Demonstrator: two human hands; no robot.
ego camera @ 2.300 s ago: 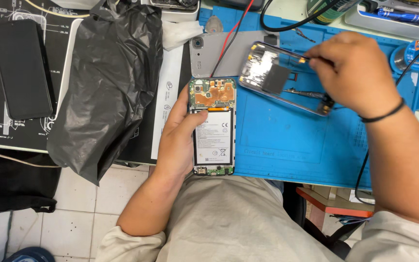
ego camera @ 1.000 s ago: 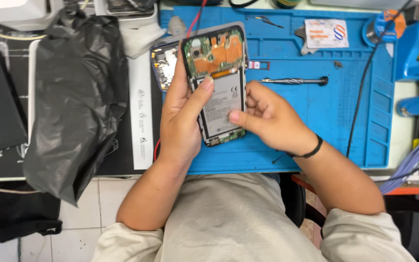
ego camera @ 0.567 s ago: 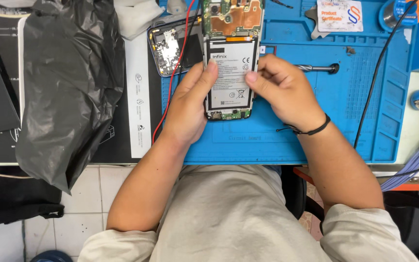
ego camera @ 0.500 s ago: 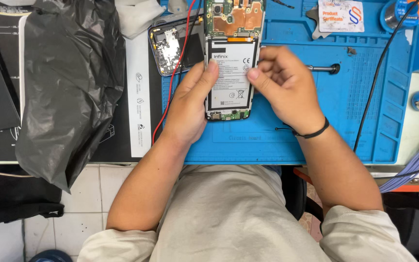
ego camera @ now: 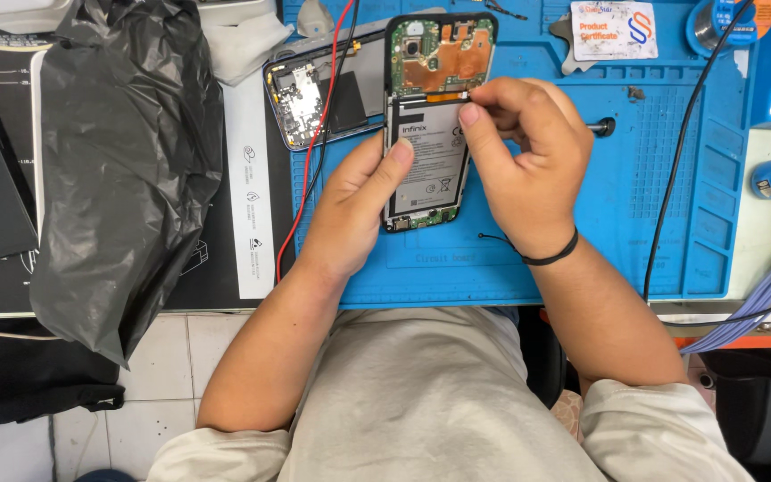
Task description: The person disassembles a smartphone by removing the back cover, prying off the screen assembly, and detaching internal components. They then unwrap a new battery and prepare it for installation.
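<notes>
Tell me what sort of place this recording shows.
Most likely a phone repair bench. A blue silicone work mat covers the table, both hands hold an opened smartphone with bare circuit board and battery, and a second dismantled phone frame lies beside it.

Matt blue rubbery mat (ego camera: 662,178), crinkled glossy black plastic bag (ego camera: 122,170), opened phone (ego camera: 430,116) (coppery board, paper-labelled battery)
</notes>
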